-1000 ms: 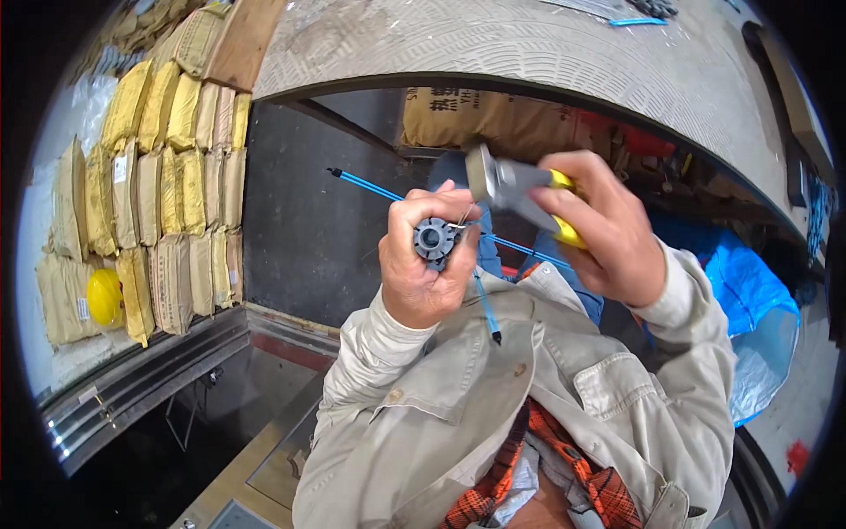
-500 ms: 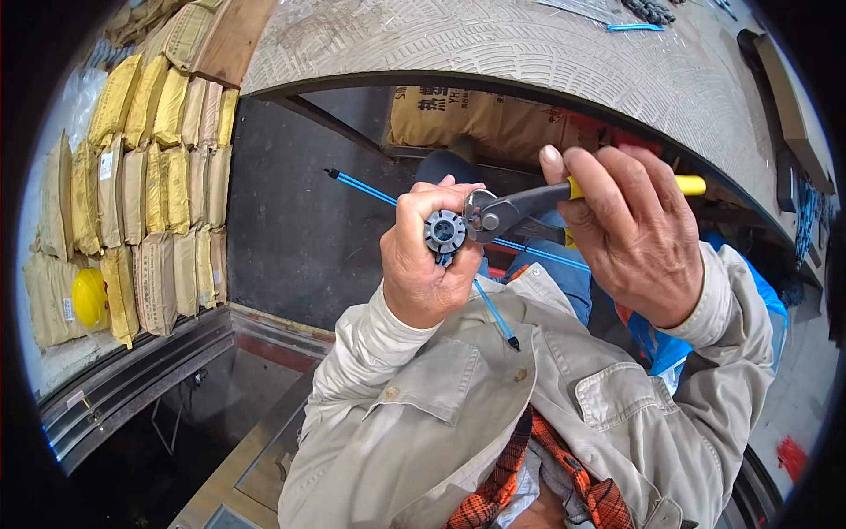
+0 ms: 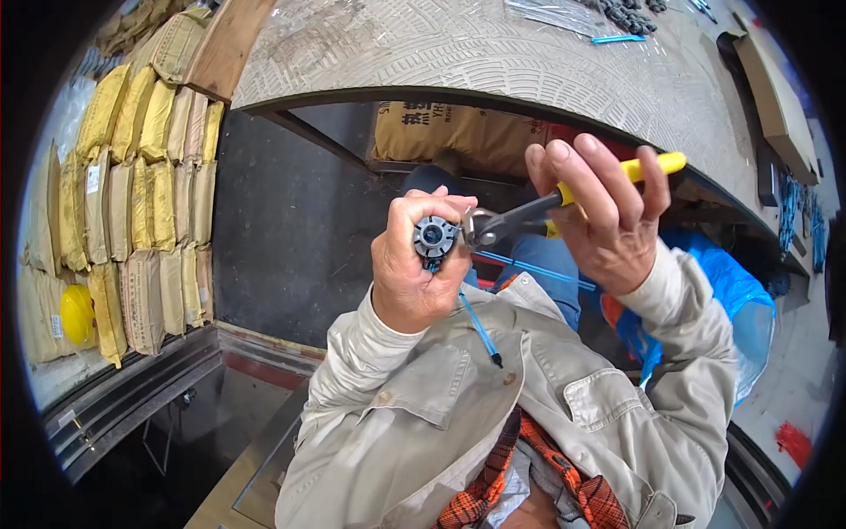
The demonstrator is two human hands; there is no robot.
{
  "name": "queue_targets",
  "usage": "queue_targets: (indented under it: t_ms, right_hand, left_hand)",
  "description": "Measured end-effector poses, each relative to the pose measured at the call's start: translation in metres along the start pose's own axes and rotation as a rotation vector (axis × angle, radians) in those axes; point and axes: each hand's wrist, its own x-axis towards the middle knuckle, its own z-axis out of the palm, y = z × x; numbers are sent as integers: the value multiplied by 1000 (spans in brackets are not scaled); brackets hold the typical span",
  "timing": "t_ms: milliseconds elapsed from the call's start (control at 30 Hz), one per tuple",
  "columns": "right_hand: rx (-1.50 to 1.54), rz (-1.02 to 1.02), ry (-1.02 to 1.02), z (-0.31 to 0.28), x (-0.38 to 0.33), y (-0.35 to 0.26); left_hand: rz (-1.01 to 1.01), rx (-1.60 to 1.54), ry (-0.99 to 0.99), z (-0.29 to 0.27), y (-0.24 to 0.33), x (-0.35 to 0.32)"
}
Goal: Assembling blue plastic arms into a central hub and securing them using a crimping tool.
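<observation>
The left hand (image 3: 414, 269) is closed around a small round dark grey toothed plastic part (image 3: 434, 236), held at chest height. A thin blue cable tie (image 3: 480, 329) hangs below it. The right hand (image 3: 604, 220) grips yellow-handled metal cutting pliers (image 3: 529, 216), whose tip touches the part. Behind lies a grey patterned surface (image 3: 458, 53); yellow sacks (image 3: 132, 185) are stacked at left.

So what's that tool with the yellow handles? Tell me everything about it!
It is a pair of pliers with dark metal jaws and yellow grips. The right hand wraps around the handles, and one yellow end pokes out past the fingers. The pliers lie nearly level, pointing left. Their tips touch the small round black part that the left hand holds up. A blue cable tie hangs below it.
</observation>
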Motion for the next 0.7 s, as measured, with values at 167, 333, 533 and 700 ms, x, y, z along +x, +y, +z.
queue_targets:
  t_ms: [167,333,533,700]
  right_hand:
    - [-187,-187,300,31,5,15]
    - [-230,-138,346,47,-8,5]
    - [-37,50,272,48,-13,-13]
    - [153,-68,-59,21,2,-5]
  left_hand:
    - [-16,-22,6,-2,2,2]
    - [-7,-12,64,-4,-3,-1]
    - [-88,8,151,0,4,-1]
    - [18,39,185,-2,-3,-5]
